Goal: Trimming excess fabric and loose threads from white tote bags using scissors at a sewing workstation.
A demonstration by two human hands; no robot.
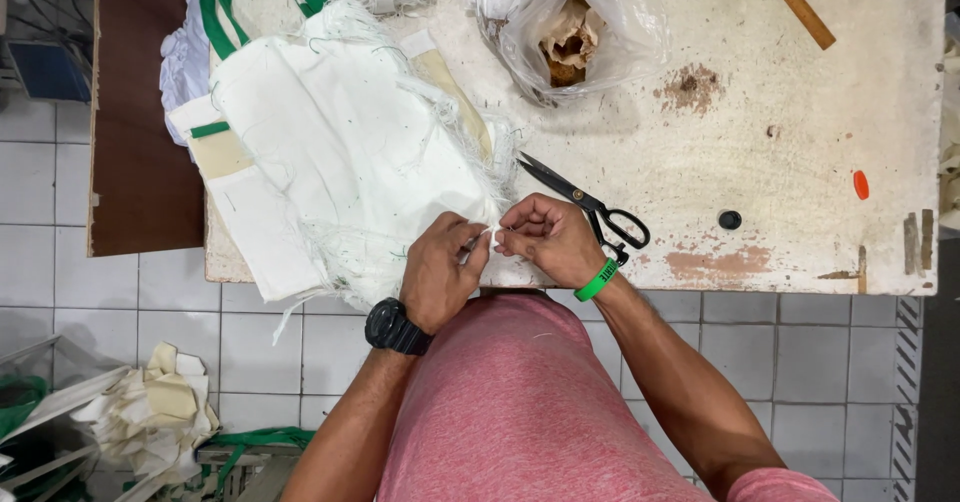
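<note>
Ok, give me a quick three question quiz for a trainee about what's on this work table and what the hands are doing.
1. True or false: the black scissors lie on the table, held by neither hand.
2. What are both hands pinching between their fingertips?
A. a small white strip at the edge of the white fabric pile
B. the orange cap
C. the wooden stick
3. Fill in: the right hand wears a ____ wristband, while the left hand wears a black watch.

Key: 1 true; 2 A; 3 green.
</note>
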